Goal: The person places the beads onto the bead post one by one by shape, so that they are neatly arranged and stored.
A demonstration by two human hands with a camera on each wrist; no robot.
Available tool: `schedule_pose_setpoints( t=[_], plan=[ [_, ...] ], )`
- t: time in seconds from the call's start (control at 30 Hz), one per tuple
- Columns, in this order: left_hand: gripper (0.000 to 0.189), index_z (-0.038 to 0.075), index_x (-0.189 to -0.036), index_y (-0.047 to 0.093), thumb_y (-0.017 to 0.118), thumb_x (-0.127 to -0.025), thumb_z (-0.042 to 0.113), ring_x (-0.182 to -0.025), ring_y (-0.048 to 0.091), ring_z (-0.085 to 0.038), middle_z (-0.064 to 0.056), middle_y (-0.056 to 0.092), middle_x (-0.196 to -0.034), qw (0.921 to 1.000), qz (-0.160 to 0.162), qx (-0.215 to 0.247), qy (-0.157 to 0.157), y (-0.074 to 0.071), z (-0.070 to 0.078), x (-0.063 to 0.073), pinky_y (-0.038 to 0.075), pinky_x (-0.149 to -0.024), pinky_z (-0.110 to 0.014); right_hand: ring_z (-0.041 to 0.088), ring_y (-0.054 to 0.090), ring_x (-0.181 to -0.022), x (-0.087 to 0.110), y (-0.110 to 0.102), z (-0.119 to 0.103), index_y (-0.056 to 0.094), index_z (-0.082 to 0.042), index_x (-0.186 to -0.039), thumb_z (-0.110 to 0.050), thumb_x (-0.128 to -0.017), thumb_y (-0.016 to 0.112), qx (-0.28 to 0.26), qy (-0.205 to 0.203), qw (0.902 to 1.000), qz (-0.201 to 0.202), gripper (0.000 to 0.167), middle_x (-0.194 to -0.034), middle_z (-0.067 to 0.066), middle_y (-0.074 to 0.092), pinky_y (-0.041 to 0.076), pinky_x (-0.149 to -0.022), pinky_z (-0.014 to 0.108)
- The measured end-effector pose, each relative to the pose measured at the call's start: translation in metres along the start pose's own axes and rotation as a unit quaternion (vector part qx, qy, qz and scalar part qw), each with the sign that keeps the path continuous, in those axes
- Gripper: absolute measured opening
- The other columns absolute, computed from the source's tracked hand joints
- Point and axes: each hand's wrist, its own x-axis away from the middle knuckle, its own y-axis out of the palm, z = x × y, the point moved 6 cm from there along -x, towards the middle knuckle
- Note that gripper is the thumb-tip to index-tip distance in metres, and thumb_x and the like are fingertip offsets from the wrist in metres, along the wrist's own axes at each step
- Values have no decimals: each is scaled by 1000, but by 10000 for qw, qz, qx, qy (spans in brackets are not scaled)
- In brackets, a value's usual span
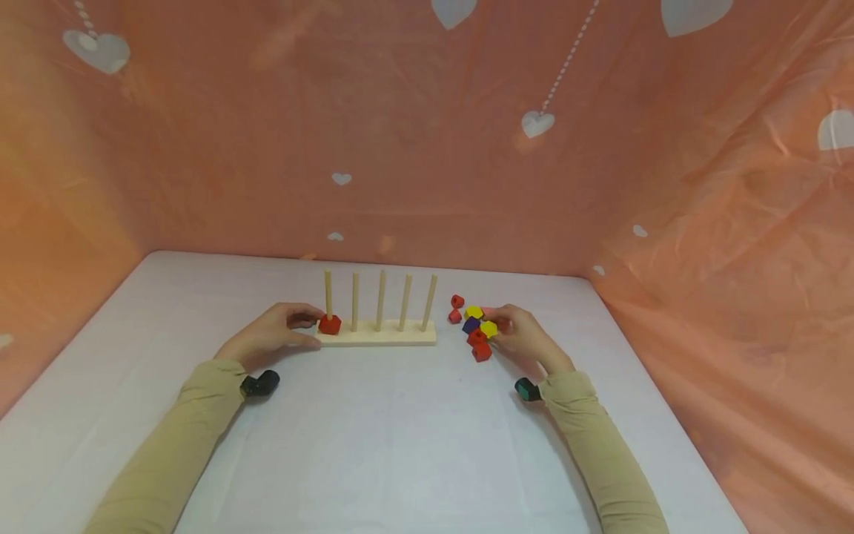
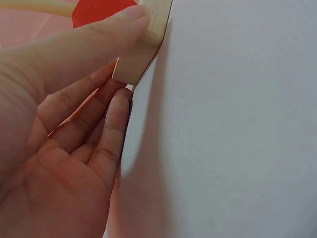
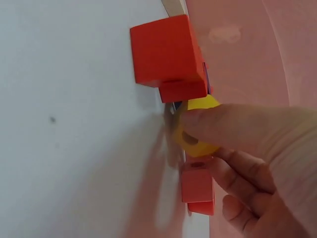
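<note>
A pale wooden base (image 1: 380, 339) with several upright pegs stands on the table, a red block (image 1: 330, 325) threaded at the foot of its leftmost peg. My left hand (image 1: 276, 332) grips the base's left end. In the left wrist view the thumb lies along the wood (image 2: 154, 29) beside the red block, other fingers behind the end. Over at the pile of blocks, my right hand (image 1: 525, 340) pinches a yellow block (image 3: 200, 148) with a hole in it. The fingers behind that block are partly hidden by the thumb.
Around the right hand lie red blocks (image 1: 481, 351), a second yellow block (image 1: 474, 312) and a dark blue block (image 1: 471, 325). Two small red blocks (image 1: 457, 302) sit between the pile and the base. An orange curtain (image 1: 427, 148) with hearts hangs behind the white table (image 1: 387, 445).
</note>
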Motion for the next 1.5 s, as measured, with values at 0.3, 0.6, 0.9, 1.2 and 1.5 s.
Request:
schedule_pose_setpoints(
  t=[0.3,0.6,0.9,1.2,1.5],
  plan=[
    [64,-5,-130,51,81,-76,13,-126,44,-37,-22,49,-134,10000,30,-33,-89,0,-2,-1,35,-106,-47,27,53,-110,6,3,2,63,-8,-122,-2,-86,69,-271,-60,9996,-53,36,-122,8,59,51,-90,38],
    [63,-4,-129,52,81,-76,13,-124,45,-35,-19,52,-131,9999,17,103,-75,2,-4,-2,36,-106,-46,28,52,-93,7,-11,-11,65,-8,-120,-6,-85,72,-28,-403,9987,322,36,-106,5,61,50,-79,37],
    [64,-3,-130,52,81,-75,12,-125,45,-36,-20,51,-133,9998,69,75,-161,1,-4,-2,34,-107,-47,24,57,-99,-1,-54,-73,62,0,-116,0,-85,70,-274,-1711,9795,1026,32,-111,11,62,50,-84,45],
    [65,-4,-130,51,82,-75,13,-125,45,-36,-21,50,-133,9999,30,23,-98,0,-3,-3,35,-107,-47,29,55,-99,-16,-66,-155,57,6,-118,9,-85,66,-1071,-2493,9562,1098,34,-113,18,59,49,-83,37],
    [65,-4,-129,52,82,-75,14,-123,46,-36,-21,51,-132,9999,49,68,-107,1,-3,-1,35,-106,-46,30,55,-93,-21,-43,-225,55,11,-113,11,-86,63,-2064,-2855,9319,865,28,-109,20,59,50,-81,33]
  ],
)
